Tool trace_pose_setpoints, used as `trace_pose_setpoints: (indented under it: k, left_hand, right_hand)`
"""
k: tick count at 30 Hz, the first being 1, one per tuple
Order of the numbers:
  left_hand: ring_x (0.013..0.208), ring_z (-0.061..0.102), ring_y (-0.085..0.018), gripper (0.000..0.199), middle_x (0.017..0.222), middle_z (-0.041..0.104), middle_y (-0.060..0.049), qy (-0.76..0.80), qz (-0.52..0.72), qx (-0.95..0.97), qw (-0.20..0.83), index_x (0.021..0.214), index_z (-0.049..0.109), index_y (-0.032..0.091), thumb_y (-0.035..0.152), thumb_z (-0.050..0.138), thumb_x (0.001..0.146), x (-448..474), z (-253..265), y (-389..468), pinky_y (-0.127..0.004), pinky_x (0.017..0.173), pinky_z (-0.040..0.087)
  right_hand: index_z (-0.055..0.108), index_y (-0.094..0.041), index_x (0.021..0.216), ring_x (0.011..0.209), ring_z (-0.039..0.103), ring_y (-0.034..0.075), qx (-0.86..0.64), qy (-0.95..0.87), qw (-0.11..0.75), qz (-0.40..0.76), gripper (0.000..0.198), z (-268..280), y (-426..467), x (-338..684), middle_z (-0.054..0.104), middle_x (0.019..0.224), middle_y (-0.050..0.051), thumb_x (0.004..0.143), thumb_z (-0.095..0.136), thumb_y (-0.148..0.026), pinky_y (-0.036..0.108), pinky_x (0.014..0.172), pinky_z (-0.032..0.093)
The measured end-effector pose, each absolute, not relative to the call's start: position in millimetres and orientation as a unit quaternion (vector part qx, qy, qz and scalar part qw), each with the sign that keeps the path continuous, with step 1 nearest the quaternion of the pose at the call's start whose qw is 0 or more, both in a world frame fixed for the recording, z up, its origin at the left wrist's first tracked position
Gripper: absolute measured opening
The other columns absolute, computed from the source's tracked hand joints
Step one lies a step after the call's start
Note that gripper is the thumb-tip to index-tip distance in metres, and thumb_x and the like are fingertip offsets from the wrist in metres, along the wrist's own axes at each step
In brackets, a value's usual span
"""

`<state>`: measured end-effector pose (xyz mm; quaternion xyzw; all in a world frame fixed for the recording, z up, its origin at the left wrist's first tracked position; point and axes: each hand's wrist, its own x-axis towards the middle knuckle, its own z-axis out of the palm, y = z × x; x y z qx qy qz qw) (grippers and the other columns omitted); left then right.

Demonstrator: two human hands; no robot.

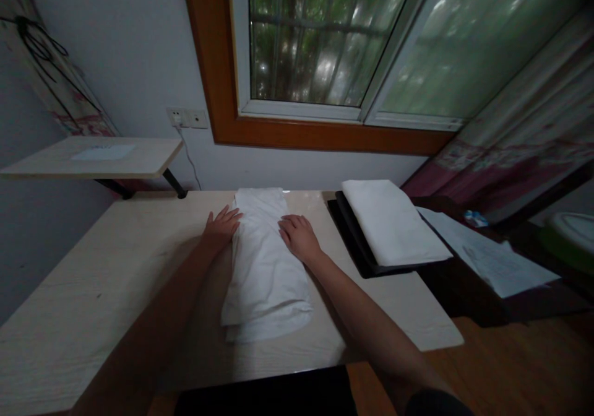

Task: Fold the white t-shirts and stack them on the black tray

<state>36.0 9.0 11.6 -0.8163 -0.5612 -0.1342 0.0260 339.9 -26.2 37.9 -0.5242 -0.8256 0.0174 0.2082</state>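
Observation:
A white cloth garment (264,267), folded into a long strip, lies flat on the pale wooden table (93,267) in front of me. Its layers show at the near end, and soft wrinkles cross its surface. My left hand (223,225) rests at the garment's left edge with fingers spread, the fingertips touching the fabric. On the opposite edge lies my right hand (299,236), its fingers stretched over the cloth. Neither hand grips the fabric.
To the right sits a stack of folded cloth, white (394,218) over black (355,236). A raised shelf (93,156) with a paper stands at the back left. Beyond the table are a wall socket (185,117), a window (320,44) and, at right, a paper sheet (492,255).

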Motion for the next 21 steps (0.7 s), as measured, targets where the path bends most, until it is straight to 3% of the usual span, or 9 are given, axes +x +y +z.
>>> trace_pose_setpoints:
  k: [4,11,15,19,21]
  left_hand:
    - [0.143,0.044,-0.03,0.042,0.152,0.054,-0.007,-0.528,-0.162,-0.834,0.023,0.14,0.059,0.03,0.038,0.039,0.104,29,9,-10,-0.059,0.117,0.031]
    - [0.127,0.057,-0.025,0.036,0.134,0.066,-0.007,-0.456,-0.189,-0.87,-0.018,0.131,0.066,0.032,0.037,0.043,0.104,25,10,-44,-0.052,0.113,0.038]
    - [0.123,0.058,-0.025,0.036,0.131,0.067,-0.008,-0.453,-0.205,-0.867,-0.014,0.13,0.066,0.03,0.035,0.042,0.104,26,10,-53,-0.05,0.111,0.04]
    - [0.122,0.057,-0.025,0.037,0.13,0.067,-0.008,-0.445,-0.209,-0.871,-0.003,0.13,0.067,0.028,0.035,0.042,0.103,25,5,-53,-0.047,0.109,0.043]
    - [0.121,0.057,-0.025,0.037,0.131,0.067,-0.007,-0.444,-0.209,-0.871,-0.002,0.13,0.068,0.029,0.036,0.042,0.103,24,1,-51,-0.047,0.108,0.043]
  right_hand:
    - [0.073,-0.021,0.113,0.11,0.057,0.024,-0.464,-0.848,0.242,0.079,0.027,42,-65,348,0.068,0.114,0.011,0.103,0.051,-0.034,0.041,0.101,0.045]
    - [0.072,-0.022,0.091,0.083,0.061,0.017,-0.333,-0.86,0.225,0.314,0.026,52,-140,386,0.066,0.085,0.004,0.1,0.058,-0.041,0.03,0.079,0.05]
    - [0.072,-0.022,0.095,0.092,0.062,0.018,-0.333,-0.852,0.2,0.351,0.016,59,-166,403,0.067,0.093,0.004,0.092,0.07,-0.038,0.031,0.085,0.05]
    - [0.067,-0.023,0.107,0.081,0.06,0.015,-0.384,-0.824,0.203,0.364,0.02,55,-183,410,0.063,0.088,0.0,0.087,0.07,-0.023,0.027,0.075,0.048]
    - [0.065,-0.023,0.1,0.076,0.058,0.014,-0.418,-0.808,0.212,0.357,0.015,52,-191,410,0.062,0.085,-0.002,0.086,0.066,-0.017,0.025,0.072,0.046]
